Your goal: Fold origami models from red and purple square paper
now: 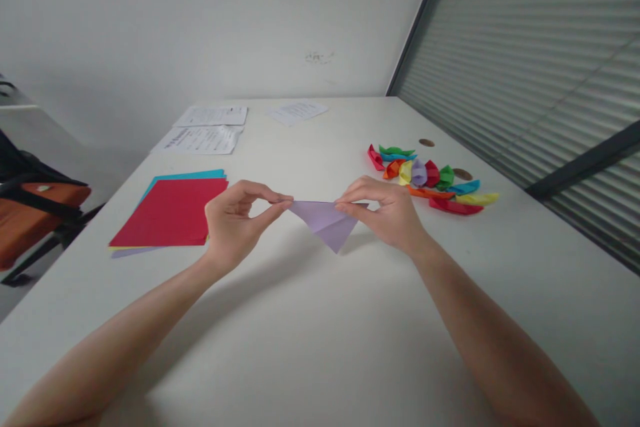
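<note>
A purple sheet of origami paper (327,221), folded into a triangle, is held up above the white table with its point facing down toward me. My left hand (240,217) pinches the left corner between thumb and fingertips. Along the top folded edge, right of its middle, my right hand (383,210) grips the paper the same way, covering part of the right side. The right corner shows just past those fingertips.
Left is a stack of coloured paper (167,212), red on top. Several folded paper pieces (419,173) lie at the right near two round table holes. Printed sheets (205,138) rest farther back. An orange-seated chair (43,213) stands at the left edge; window blinds (525,60) line the right.
</note>
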`<state>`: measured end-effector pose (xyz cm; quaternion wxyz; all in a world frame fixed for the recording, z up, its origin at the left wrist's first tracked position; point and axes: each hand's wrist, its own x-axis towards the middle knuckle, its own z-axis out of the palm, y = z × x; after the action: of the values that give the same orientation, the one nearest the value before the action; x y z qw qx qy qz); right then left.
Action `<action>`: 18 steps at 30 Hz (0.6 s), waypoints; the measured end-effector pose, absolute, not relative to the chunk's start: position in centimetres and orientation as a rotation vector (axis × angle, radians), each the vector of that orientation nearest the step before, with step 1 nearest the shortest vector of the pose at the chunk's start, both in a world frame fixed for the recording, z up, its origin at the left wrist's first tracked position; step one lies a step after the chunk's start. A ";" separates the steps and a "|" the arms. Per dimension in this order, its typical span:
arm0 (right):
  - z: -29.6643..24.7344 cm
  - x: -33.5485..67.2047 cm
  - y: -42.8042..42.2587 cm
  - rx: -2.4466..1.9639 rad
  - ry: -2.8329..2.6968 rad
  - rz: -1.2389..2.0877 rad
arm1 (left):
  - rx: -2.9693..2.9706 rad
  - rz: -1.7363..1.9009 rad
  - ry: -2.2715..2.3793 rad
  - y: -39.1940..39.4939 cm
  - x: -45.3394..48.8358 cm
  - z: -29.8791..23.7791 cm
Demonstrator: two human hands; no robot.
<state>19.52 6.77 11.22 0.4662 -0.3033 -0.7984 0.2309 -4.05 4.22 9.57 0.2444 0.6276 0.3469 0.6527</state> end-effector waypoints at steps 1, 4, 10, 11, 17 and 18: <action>11.3 19.5 6.7 -0.748 -1.953 0.579 | 1.695 1.798 0.932 4.2 -4.0 9.7; 11.3 19.5 6.7 -0.760 -1.931 0.598 | 1.687 1.812 0.917 4.1 -4.0 9.8; 11.1 19.7 7.0 -0.775 -1.895 0.648 | 1.765 1.836 0.939 4.2 -4.0 9.8; 11.0 19.7 7.0 -0.783 -1.891 0.650 | 1.777 1.808 0.930 4.3 -4.0 9.8; 10.7 19.4 6.7 -0.823 -1.934 0.666 | 1.911 1.501 0.806 4.9 -4.4 9.8; 10.7 19.2 6.6 -0.818 -1.943 0.669 | 1.927 1.475 0.820 4.9 -4.4 9.8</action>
<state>19.23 6.61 10.66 0.4483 -0.3306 -0.7852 0.2704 -4.42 4.90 9.81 0.2860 0.7209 0.3066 0.5518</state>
